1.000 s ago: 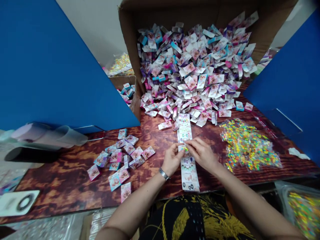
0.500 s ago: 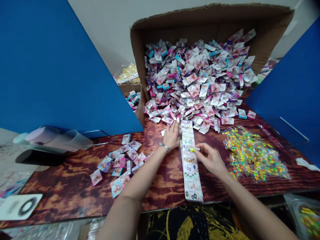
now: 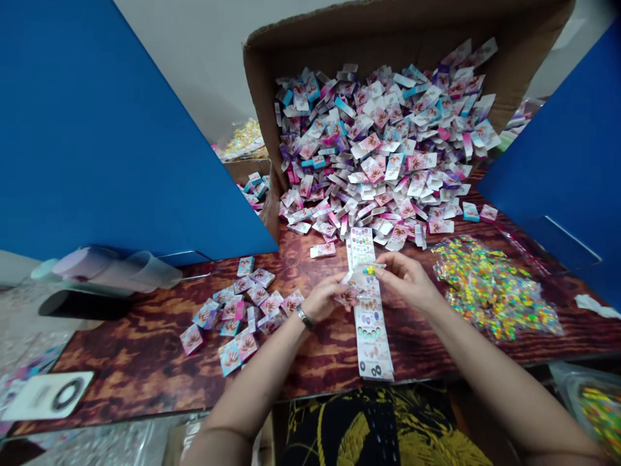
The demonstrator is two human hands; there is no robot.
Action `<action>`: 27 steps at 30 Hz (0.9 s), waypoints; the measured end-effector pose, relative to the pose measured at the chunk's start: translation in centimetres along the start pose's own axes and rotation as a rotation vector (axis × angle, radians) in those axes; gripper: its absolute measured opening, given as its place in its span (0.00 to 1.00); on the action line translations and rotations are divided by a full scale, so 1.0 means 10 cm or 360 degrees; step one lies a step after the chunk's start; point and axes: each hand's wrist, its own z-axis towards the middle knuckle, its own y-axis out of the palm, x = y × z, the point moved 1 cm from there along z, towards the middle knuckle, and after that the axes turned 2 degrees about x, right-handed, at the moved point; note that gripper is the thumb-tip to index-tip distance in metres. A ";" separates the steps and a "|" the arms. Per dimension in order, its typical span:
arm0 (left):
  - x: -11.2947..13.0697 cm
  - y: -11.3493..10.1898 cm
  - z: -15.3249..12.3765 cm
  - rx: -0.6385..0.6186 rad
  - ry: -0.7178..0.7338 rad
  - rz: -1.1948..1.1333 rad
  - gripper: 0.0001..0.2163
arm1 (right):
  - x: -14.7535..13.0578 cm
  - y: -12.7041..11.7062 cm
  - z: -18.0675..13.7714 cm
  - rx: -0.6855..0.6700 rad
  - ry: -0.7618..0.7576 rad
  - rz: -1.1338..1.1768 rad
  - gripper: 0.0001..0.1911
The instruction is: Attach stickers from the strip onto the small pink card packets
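Note:
My left hand [image 3: 321, 300] is closed on a small printed box [image 3: 347, 296] with a white flap, held over the sticker strips. Facing it, my right hand [image 3: 408, 279] pinches a small clear bag [image 3: 370, 270] with yellow and green bits inside. The bag is right by the box's flap end; whether any of it is inside the box I cannot tell. Beneath both hands, a long stack of white strips [image 3: 372, 343] printed with rows of small coloured designs runs from the box pile toward the table's front edge.
A big tipped carton [image 3: 262, 97] spills small flap-open boxes [image 3: 373, 168] onto the table. Closed boxes [image 3: 233, 310] are heaped at left, and bags of colourful bits [image 3: 499, 291] at right. Blue panels [image 3: 97, 129] flank the table. Plastic cups [image 3: 111, 272] and a phone-like object [image 3: 48, 396] are farther left.
My left hand has come back from the edge of the box pile, now with a small box in it. My right hand still pinches the bag, which is now beside that box.

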 end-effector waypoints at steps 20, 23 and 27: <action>0.08 0.34 -0.30 0.0633 0.0973 0.2058 0.17 | -0.01 0.12 -0.15 -0.0314 0.0421 0.0257 0.12; 0.03 0.37 -0.35 0.0631 0.0992 0.2651 0.20 | 0.04 0.14 -0.18 -0.0346 0.0427 0.0241 0.13; -0.06 0.41 -0.32 0.0672 0.0951 0.3084 0.19 | 0.07 0.18 -0.20 -0.0371 0.0384 0.0195 0.14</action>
